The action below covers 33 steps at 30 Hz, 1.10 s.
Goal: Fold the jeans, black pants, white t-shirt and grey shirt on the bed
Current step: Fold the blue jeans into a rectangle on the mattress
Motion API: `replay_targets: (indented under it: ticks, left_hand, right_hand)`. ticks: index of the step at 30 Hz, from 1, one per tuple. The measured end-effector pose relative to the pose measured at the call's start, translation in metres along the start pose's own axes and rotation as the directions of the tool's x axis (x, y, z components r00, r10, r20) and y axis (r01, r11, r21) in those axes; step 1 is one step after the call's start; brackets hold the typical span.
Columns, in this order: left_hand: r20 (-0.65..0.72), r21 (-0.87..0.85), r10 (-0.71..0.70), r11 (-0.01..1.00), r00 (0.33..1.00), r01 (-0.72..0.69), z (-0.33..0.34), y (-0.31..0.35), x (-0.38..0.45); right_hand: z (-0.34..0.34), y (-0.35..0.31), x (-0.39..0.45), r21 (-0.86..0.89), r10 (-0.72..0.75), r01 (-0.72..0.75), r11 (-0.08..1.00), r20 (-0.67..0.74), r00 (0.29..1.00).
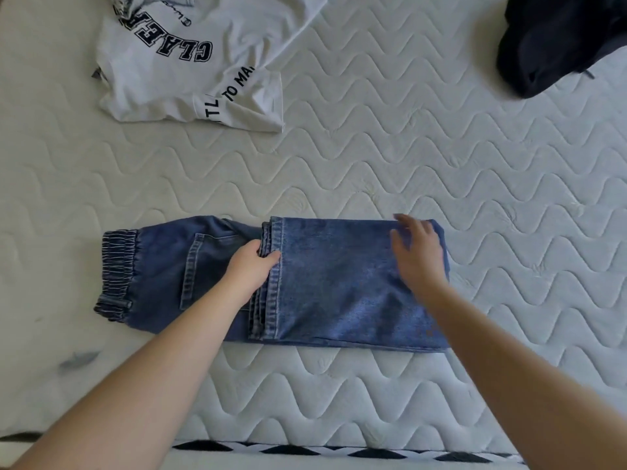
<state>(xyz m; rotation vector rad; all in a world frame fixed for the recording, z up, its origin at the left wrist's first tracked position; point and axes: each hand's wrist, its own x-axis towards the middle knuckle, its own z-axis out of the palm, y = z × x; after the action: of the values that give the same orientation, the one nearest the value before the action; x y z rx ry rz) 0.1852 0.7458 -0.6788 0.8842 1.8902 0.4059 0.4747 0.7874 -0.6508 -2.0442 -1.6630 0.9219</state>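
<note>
Blue jeans [339,286] lie across the middle of the bed, legs doubled back over the seat, elastic waistband at the left. My left hand [251,266] grips the stacked leg hems with its fingers curled under them. Near the fold at the right end, my right hand [419,249] is blurred, its fingers spread and straight over the denim. A white t-shirt [190,62] with black lettering lies crumpled at the top left. The black pants [556,39] are bunched at the top right corner. The grey shirt cannot be told apart in this view.
The white quilted mattress [407,157] stretches between the garments. Its near edge carries a black and white patterned band [339,451]. A small grey smudge [78,359] marks the mattress at the lower left.
</note>
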Motion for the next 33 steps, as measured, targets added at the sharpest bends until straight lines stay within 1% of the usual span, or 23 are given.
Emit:
replay_targets:
  ticks: [1,2,4,5,6,10,11,16,19,22,24,25,27,28,30,31,33]
  left_hand:
    - [-0.014,0.011,0.002,1.000,1.000,-0.001,0.000,-0.001,0.001]
    - [-0.017,0.012,0.007,1.000,1.000,-0.007,0.000,-0.002,0.002]
    - [0.001,-0.012,0.018,1.000,1.000,-0.018,-0.002,-0.004,0.003]
    - [0.011,-0.031,0.021,0.999,1.000,-0.020,-0.004,-0.004,0.002]
    - [0.018,-0.051,0.021,0.998,1.000,-0.020,-0.005,-0.005,0.002]
    - [0.045,-0.118,0.026,0.993,0.999,-0.020,-0.011,-0.008,0.000]
    - [0.051,-0.134,0.027,0.991,0.998,-0.020,-0.013,-0.009,0.000]
    - [0.061,-0.178,0.027,0.984,0.998,-0.016,-0.016,-0.010,-0.002]
    - [0.054,-0.167,0.044,0.985,0.998,-0.034,-0.012,-0.012,-0.002]
    - [0.054,-0.104,0.032,0.994,0.998,-0.026,-0.014,-0.020,0.003]
    - [0.058,-0.110,0.001,0.994,0.998,0.006,-0.017,-0.024,0.006]
    - [0.056,-0.120,-0.018,0.993,0.998,0.024,-0.019,-0.024,0.007]
    - [0.028,-0.110,-0.058,0.992,0.998,0.060,-0.019,-0.025,0.009]
    - [0.002,-0.078,-0.068,0.995,0.998,0.068,-0.017,-0.025,0.010]
    - [-0.048,-0.033,-0.068,0.997,0.997,0.067,-0.010,-0.025,0.008]
    - [-0.066,-0.037,-0.065,0.997,0.996,0.063,-0.007,-0.025,0.007]
    - [-0.092,-0.032,-0.053,0.998,0.994,0.050,-0.001,-0.024,0.004]
  right_hand:
    - [-0.015,0.019,0.015,-0.057,0.076,-0.078,0.995,-0.037,0.996]
    - [-0.027,0.035,0.028,-0.101,0.155,-0.156,0.983,-0.013,0.988]
    - [-0.039,0.063,0.047,-0.115,0.263,-0.248,0.962,0.135,0.955]
    - [-0.041,0.072,0.051,-0.098,0.267,-0.252,0.963,0.205,0.942]
    - [-0.042,0.078,0.053,-0.084,0.245,-0.231,0.969,0.239,0.940]
    - [-0.042,0.083,0.055,0.025,0.148,-0.158,0.987,0.225,0.963]
    - [-0.040,0.083,0.055,0.026,0.128,-0.137,0.990,0.226,0.966]
    - [-0.033,0.083,0.059,-0.084,0.076,-0.059,0.995,0.222,0.972]
    - [-0.035,0.079,0.067,-0.171,0.087,-0.040,0.984,0.274,0.958]
    - [-0.035,0.074,0.078,-0.255,0.129,-0.046,0.966,0.317,0.940]
    - [-0.033,0.074,0.081,-0.277,0.147,-0.058,0.959,0.313,0.938]
    - [-0.031,0.074,0.080,-0.256,0.156,-0.080,0.963,0.293,0.943]
    - [-0.024,0.078,0.075,-0.154,0.192,-0.160,0.975,0.219,0.957]
    - [-0.021,0.080,0.072,-0.098,0.228,-0.214,0.972,0.177,0.957]
    - [-0.016,0.082,0.065,-0.028,0.319,-0.318,0.948,0.120,0.940]
    - [-0.014,0.082,0.062,-0.014,0.349,-0.349,0.937,0.108,0.931]
    - [-0.010,0.082,0.058,0.030,0.358,-0.363,0.931,0.110,0.927]
